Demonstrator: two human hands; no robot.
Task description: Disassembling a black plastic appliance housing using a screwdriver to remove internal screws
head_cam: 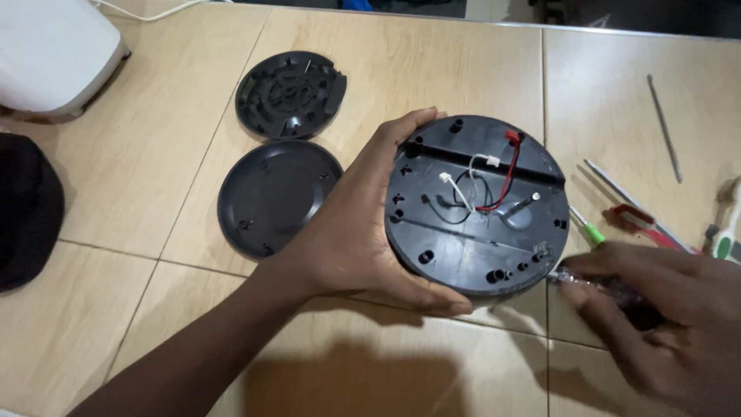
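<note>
The left hand (351,232) grips a round black housing (475,205), fingers curled around its near and far rim, wires showing just beyond the fingertips. The right hand (656,309) closes on a dark-handled screwdriver (610,287), its tip at the housing's edge, just ahead of those fingers

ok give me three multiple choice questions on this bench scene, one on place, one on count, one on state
1. Where do the two loose round covers lie?
A. left of the held base
B. right of it
C. on top of it

2. How many loose round covers are there?
A. one
B. two
C. four

3. How is the black round base held?
A. lying untouched
B. gripped by the left hand
C. gripped by both hands

Key: 1 A, both covers sit left of the hand. 2 B, one ribbed, one smooth. 3 B, left hand's fingers wrap its edge while the right hand holds a screwdriver.
</note>
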